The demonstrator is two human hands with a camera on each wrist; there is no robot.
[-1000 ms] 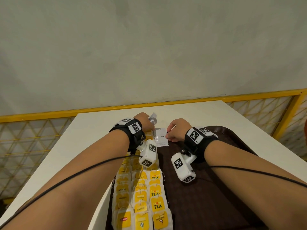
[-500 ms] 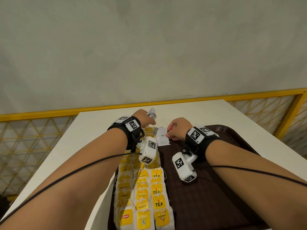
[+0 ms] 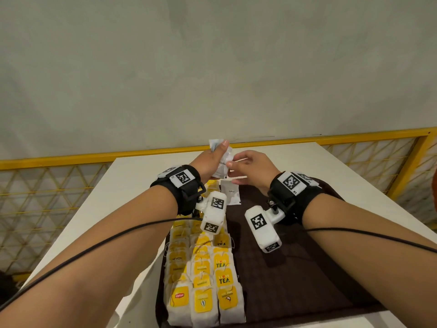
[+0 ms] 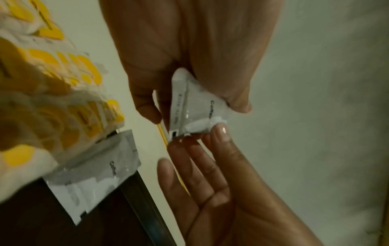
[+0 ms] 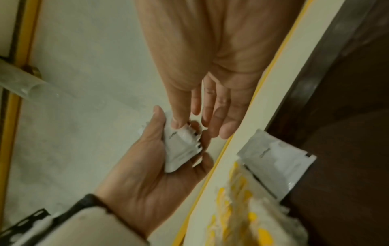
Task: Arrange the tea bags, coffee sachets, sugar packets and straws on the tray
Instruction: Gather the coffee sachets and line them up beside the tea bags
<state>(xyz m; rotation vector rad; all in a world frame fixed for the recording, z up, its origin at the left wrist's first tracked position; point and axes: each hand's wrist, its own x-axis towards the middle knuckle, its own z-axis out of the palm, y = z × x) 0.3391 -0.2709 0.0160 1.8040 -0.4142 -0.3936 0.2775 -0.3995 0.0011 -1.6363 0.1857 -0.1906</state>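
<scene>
Both hands now raised off the tray (image 3: 295, 280). Left hand (image 3: 208, 163) grips white coffee sachets (image 3: 223, 162); right hand (image 3: 254, 168) fingers spread, thumb touching them. One sachet (image 3: 231, 192) stays flat beside tea bags (image 3: 205, 275).

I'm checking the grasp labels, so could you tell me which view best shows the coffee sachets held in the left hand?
The left wrist view: the held coffee sachets fill mid-frame, print legible, gripped by the left hand. The right wrist view shows them smaller and blurred; in the head view the hand mostly hides them.
</scene>
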